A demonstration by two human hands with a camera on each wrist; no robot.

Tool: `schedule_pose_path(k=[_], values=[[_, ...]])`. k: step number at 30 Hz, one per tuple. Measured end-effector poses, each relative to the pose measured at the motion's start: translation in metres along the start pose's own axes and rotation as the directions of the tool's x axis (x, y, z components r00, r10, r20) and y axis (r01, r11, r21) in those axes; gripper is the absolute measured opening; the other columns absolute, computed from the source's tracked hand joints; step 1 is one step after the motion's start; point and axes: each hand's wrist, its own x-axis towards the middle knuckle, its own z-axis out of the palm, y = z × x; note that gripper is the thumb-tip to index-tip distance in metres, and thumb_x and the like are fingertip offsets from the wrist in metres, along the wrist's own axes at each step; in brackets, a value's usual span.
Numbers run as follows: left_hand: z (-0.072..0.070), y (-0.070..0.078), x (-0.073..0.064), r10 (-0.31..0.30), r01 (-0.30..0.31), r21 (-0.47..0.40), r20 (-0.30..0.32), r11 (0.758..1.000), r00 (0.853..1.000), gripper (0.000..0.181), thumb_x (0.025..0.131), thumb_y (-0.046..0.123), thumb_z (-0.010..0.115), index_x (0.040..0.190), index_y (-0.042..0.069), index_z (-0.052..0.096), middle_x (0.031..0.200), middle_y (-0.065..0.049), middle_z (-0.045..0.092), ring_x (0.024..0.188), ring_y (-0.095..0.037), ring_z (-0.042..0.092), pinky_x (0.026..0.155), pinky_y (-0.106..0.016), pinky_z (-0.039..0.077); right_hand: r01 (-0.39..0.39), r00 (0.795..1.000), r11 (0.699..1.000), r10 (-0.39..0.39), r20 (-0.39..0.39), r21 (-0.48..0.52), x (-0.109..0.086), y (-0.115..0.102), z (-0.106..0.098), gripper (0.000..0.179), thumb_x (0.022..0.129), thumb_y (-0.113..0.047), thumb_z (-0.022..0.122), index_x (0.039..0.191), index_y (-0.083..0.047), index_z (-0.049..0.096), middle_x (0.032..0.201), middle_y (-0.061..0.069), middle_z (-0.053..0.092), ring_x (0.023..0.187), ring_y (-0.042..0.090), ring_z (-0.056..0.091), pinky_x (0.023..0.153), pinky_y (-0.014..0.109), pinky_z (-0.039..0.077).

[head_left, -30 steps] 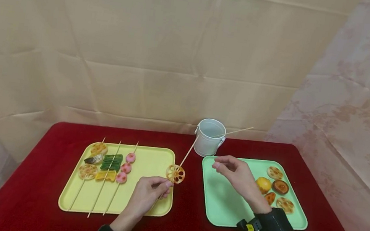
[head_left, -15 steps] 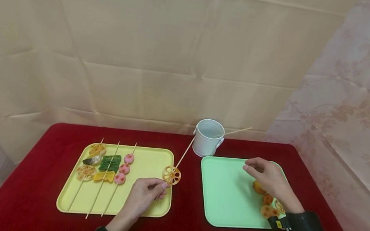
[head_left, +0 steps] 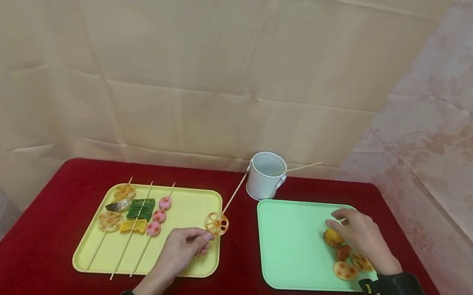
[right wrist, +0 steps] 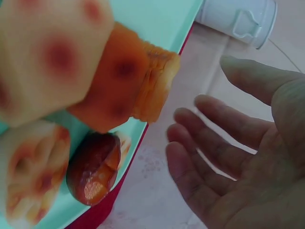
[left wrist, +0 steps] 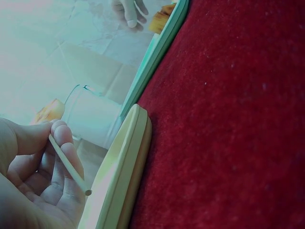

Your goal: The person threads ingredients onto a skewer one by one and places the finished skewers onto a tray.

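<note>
My left hand (head_left: 184, 252) pinches a wooden skewer (head_left: 235, 192) over the right edge of the yellow tray. One lotus root slice (head_left: 216, 223) is threaded on it, just beyond the fingertips. The skewer's blunt end (left wrist: 87, 192) sticks out below the thumb in the left wrist view. My right hand (head_left: 362, 236) hovers over the right part of the green tray (head_left: 290, 252), fingers apart and holding nothing. Near it lie a yellow corn-like piece (head_left: 333, 238), an orange piece (right wrist: 114, 81), a pale spotted slice (head_left: 345, 270), another lotus root slice (head_left: 361, 263) and a mushroom (right wrist: 95, 167).
On the yellow tray (head_left: 200, 202), finished-looking skewers lie at the left, with pink balls (head_left: 159, 216), green pieces (head_left: 141, 208) and lotus slices (head_left: 110, 221). A white bucket (head_left: 263, 183) stands behind, between the trays, a skewer (head_left: 302, 168) leaning in it. Red cloth (head_left: 237, 285) covers the table.
My right hand has moved right across the green tray to the food pieces. My left hand, with skewer and lotus root slice, has shifted only slightly left.
</note>
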Motion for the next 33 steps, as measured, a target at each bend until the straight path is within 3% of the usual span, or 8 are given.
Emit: schedule_pose_path(k=[7,12,15,16,19,29,33], values=[[-0.001,0.001,0.000,0.004,-0.004,-0.001,0.009,1.000,1.000,0.013,0.094,0.005,0.074,0.096,-0.008,0.078,0.076,-0.014,0.072,0.064,-0.011,0.065,0.061,-0.023,0.054,-0.012,0.999,0.997,0.015,0.051,-0.071,-0.002,0.004,0.001,0.051,0.096,-0.038,0.074,0.123,0.005,0.069,0.113,0.023,0.071,0.102,0.043,0.067,0.080,0.057,0.054],[-0.001,0.001,0.001,0.000,0.000,-0.004,0.008,1.000,1.000,0.013,0.094,0.005,0.074,0.095,-0.008,0.078,0.075,-0.013,0.071,0.064,-0.009,0.064,0.061,-0.022,0.054,-0.033,0.998,0.995,0.038,0.054,-0.094,-0.003,0.007,0.004,0.050,0.094,-0.040,0.073,0.119,0.003,0.069,0.097,0.011,0.073,0.096,0.037,0.068,0.081,0.058,0.052],[0.000,0.001,0.001,0.000,0.000,-0.004,0.006,1.000,1.000,0.013,0.094,0.006,0.075,0.094,-0.007,0.078,0.074,-0.012,0.071,0.063,-0.009,0.063,0.061,-0.021,0.053,-0.048,0.996,0.995,0.054,0.066,-0.088,-0.006,0.007,0.008,0.040,0.094,-0.037,0.070,0.112,-0.001,0.070,0.076,0.001,0.069,0.082,0.027,0.068,0.073,0.051,0.052],[0.000,0.001,0.001,0.003,-0.003,-0.001,0.006,1.000,1.000,0.014,0.094,0.006,0.075,0.094,-0.007,0.078,0.074,-0.012,0.071,0.063,-0.009,0.063,0.061,-0.021,0.052,-0.055,0.995,0.995,0.061,0.074,-0.082,-0.006,0.007,0.008,0.035,0.094,-0.035,0.070,0.107,-0.003,0.070,0.077,0.001,0.068,0.077,0.026,0.067,0.069,0.048,0.050],[0.000,0.001,0.001,0.006,-0.006,0.007,0.007,1.000,1.000,0.013,0.094,0.006,0.075,0.093,-0.007,0.078,0.074,-0.011,0.071,0.063,-0.009,0.063,0.060,-0.021,0.052,-0.096,0.988,0.994,0.102,0.114,-0.054,-0.007,0.006,0.011,0.025,0.093,-0.033,0.068,0.098,-0.009,0.066,0.060,-0.003,0.062,0.063,0.018,0.061,0.062,0.038,0.040],[-0.001,0.001,0.000,0.008,-0.009,0.003,0.012,1.000,1.000,0.015,0.095,0.007,0.074,0.095,-0.008,0.078,0.074,-0.012,0.071,0.063,-0.010,0.063,0.061,-0.021,0.052,-0.085,0.988,0.994,0.092,0.121,-0.064,-0.005,0.007,0.014,0.023,0.091,-0.028,0.068,0.089,-0.006,0.061,0.054,-0.002,0.060,0.053,0.017,0.055,0.054,0.035,0.035],[-0.002,0.002,-0.001,0.011,-0.011,0.006,0.011,1.000,1.000,0.015,0.095,0.007,0.074,0.094,-0.008,0.078,0.074,-0.011,0.071,0.063,-0.009,0.063,0.060,-0.021,0.052,-0.095,0.992,0.995,0.096,0.085,-0.017,-0.004,0.004,0.015,0.026,0.092,-0.031,0.071,0.093,-0.006,0.064,0.062,0.000,0.060,0.048,0.017,0.060,0.055,0.034,0.038]])
